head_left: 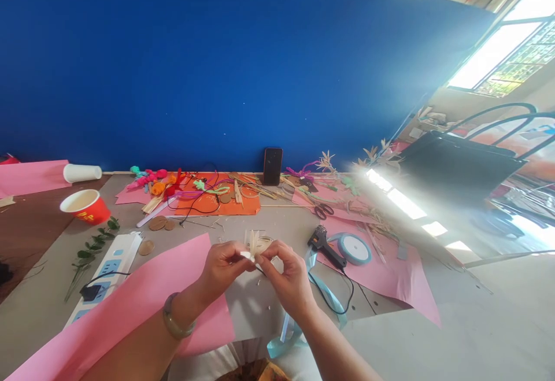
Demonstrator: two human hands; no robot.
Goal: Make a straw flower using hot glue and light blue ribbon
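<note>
Head cam: L hand (223, 266) & R hand (285, 269) both pinch a pale straw-like flower (254, 241) at its base, fingertips nearly touching, above the grey table (248, 306), approx. mid, nr its near edge. Glue gun (328, 249) just R of hands, beside ribbon roll (354, 249). Phone (273, 167) upright at far edge, nr blue panel (243, 69).

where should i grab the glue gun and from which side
Take the glue gun by its handle, the slimmer end toward the near right, where the cord leaves. I'd reach from above and the near side, probably with the right hand once free: the bulkier head points away, and the ribbon spool crowds the handle's right.
</note>
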